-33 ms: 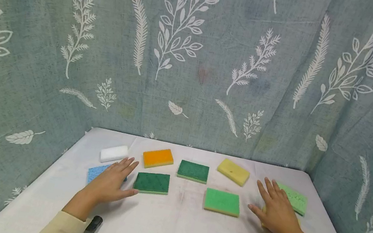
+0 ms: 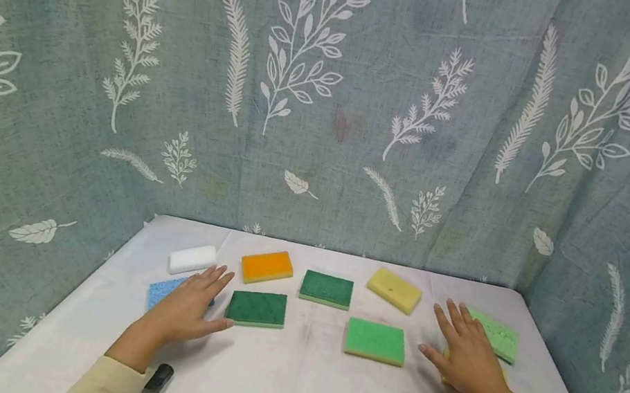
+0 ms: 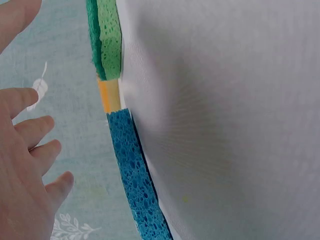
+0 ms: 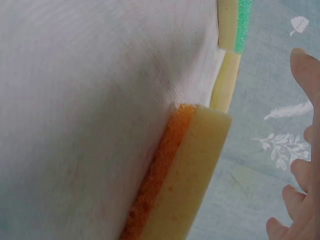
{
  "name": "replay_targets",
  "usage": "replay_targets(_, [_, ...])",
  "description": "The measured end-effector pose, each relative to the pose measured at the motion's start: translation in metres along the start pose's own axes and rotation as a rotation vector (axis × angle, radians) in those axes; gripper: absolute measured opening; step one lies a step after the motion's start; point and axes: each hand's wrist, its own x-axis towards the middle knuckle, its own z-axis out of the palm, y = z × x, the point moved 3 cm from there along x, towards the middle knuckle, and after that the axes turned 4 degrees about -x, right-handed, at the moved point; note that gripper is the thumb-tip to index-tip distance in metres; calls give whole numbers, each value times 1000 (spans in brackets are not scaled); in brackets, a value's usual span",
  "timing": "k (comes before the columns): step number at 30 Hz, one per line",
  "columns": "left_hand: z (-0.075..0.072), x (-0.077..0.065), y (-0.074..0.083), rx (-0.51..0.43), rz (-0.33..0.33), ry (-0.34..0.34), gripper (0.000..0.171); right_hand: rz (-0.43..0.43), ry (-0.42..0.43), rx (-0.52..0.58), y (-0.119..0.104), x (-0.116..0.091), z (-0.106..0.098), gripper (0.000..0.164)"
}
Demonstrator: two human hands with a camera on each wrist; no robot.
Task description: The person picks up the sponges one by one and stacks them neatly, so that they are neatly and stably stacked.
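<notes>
My left hand (image 2: 186,309) hovers with spread fingers above a blue sponge (image 2: 161,292), covering part of it. The left wrist view shows a gap between these fingers (image 3: 32,132) and the blue sponge's porous side. Beside my left thumb lies a dark green scouring sponge (image 2: 257,308) with a light green base. On the other side my right hand (image 2: 470,357), also spread, hides most of a yellow sponge (image 4: 192,175) with an orange underside; both are apart in the right wrist view. Behind that hand lies a light green sponge (image 2: 499,338). Neither hand holds anything.
Along the back of the white-covered table (image 2: 293,389) lie a white sponge (image 2: 193,260), an orange sponge (image 2: 267,266), another dark green sponge (image 2: 327,288) and a yellow sponge (image 2: 394,289). A bright green sponge (image 2: 376,341) lies right of centre. Patterned cloth (image 2: 340,124) surrounds the table's back and sides.
</notes>
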Motion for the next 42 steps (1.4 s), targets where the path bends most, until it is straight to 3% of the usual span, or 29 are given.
replay_targets(8, [-5,4,0,2,1,0,92,8,23,15,-2,0,1,89])
replay_targets(19, [7,9,0,-20,-23,-47,95,5,51,75,-3,-1,11,90])
replay_targets(31, [12,11,-7,-175,-162,-105,94,70,1,238,-17,2,14,87])
replay_targets(42, [15,19,-13,-268,-232,-133,83,74,38,371,-22,4,18,75])
